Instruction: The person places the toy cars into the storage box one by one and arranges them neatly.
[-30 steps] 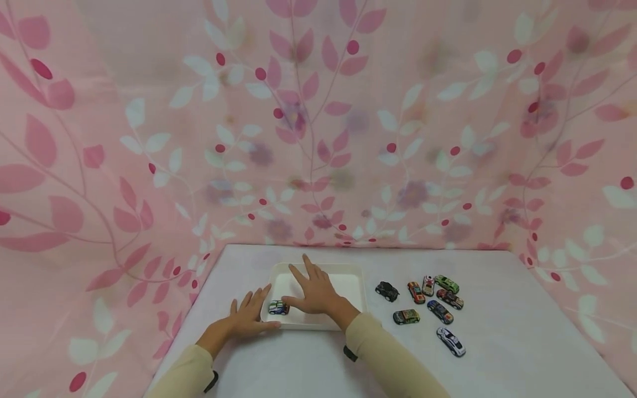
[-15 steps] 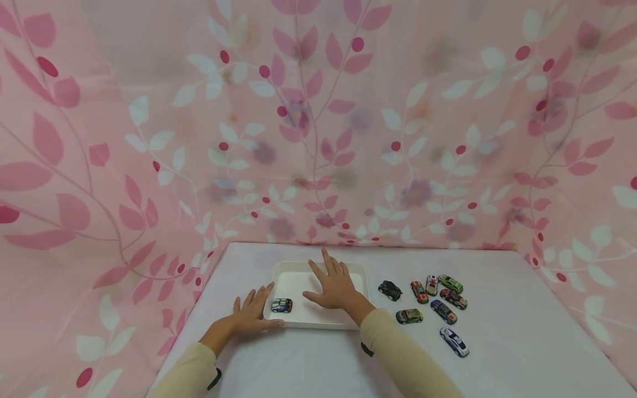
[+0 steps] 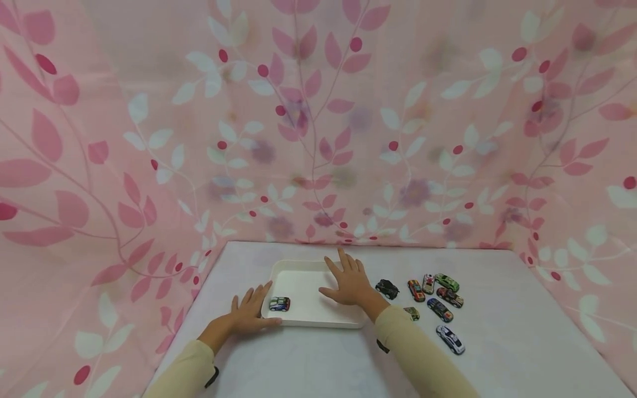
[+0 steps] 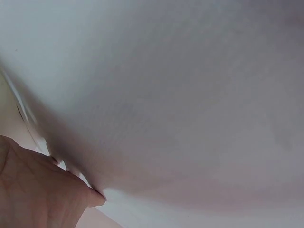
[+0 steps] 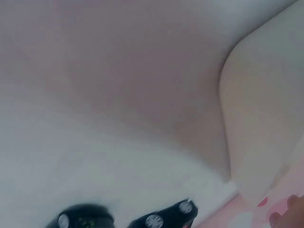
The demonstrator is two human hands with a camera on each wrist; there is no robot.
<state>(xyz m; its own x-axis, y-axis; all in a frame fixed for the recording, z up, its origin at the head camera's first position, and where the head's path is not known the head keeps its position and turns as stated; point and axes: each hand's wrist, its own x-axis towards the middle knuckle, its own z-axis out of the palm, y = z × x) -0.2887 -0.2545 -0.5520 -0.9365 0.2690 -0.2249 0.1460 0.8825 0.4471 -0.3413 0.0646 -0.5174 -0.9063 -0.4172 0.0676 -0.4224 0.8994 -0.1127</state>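
A shallow white tray lies in the middle of the table in the head view, with one green, white and blue toy car in its front left corner. My left hand rests at that corner, its fingers extended along the left side and the thumb along the front rim. In the left wrist view the left hand shows at lower left. Over the tray's right part is my right hand, fingers spread and holding nothing. Its fingertips show beyond the tray's pale wall in the right wrist view.
Right of the tray lie several toy cars: a black one closest, then an orange one, a green one, a blue one and a white one. The right sleeve partly covers another car. Pink floral cloth hangs behind.
My right hand has moved rightward across the tray, away from the toy car in it, with its fingers still spread. The left hand has stayed at the tray's corner.
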